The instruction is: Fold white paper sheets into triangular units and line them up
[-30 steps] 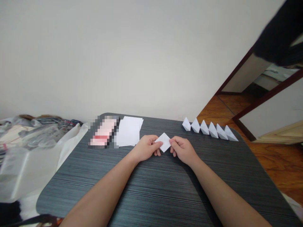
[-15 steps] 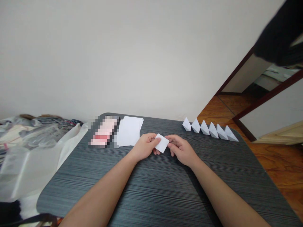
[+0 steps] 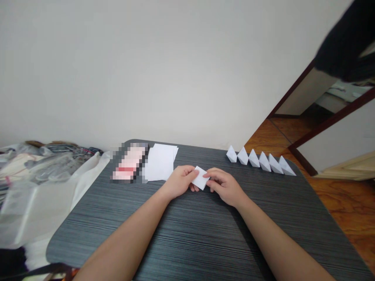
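A small folded square of white paper is held above the table, one corner turned up and away from me. My left hand pinches its left side, thumb on top and fingers curled beneath. At the right corner, my right hand has its fingertips on the paper, index finger over the face and thumb by the edge. Several folded white paper boats stand in a slanting row at the back right. A stack of white paper sheets lies to the left of my hands.
The dark wood-grain table stands against a pale wall. A blurred-out phone-like object lies at its back left. Clear plastic bags and cloth are heaped beyond the left edge; wooden floor shows at right.
My right index finger has moved left onto the face of the folded paper, and the thumb has come in along its edge. My left hand keeps its hold.
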The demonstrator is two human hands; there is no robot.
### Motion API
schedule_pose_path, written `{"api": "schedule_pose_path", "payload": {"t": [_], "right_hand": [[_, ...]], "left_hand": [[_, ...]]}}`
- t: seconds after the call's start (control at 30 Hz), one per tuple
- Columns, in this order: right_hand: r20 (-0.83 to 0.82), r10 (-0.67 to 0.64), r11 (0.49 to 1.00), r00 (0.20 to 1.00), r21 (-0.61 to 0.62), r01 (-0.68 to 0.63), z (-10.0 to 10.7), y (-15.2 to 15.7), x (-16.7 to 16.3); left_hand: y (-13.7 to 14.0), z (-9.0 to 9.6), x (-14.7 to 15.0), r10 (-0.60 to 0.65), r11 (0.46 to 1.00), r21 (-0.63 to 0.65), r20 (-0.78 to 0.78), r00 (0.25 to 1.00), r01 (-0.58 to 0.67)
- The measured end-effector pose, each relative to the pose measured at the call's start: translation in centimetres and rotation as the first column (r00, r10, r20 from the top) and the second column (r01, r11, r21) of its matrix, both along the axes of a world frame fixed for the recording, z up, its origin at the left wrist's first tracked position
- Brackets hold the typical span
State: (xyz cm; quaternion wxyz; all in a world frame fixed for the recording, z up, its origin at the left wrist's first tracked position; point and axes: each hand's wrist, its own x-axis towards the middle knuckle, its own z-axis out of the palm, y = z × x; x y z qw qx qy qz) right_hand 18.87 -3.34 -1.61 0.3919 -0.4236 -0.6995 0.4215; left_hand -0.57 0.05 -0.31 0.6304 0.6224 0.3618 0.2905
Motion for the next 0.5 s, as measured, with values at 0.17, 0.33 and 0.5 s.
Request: {"api": "schedule_pose_path", "payload": {"t": [0.17,0.33,0.5], "right_hand": [[0.034,-0.060,0.997,0.998,0.043,0.058,0.30,-0.04,-0.06],[0.084,-0.108,0.988,0.991,0.120,0.098,0.67,-0.09,-0.25],[0.116,-0.157,0.979,0.981,0.151,0.139,0.87,-0.11,-0.31]], "left_hand": [[0.04,-0.35,-0.03,-0.013,1.000,0.017,-0.017,1.000,0.013],[-0.04,-0.17,-0.14,-0.069,0.996,0.046,-0.059,0.996,0.072],[-0.14,0.30,-0.14,-0.113,0.989,0.080,-0.100,0.989,0.121]]}}
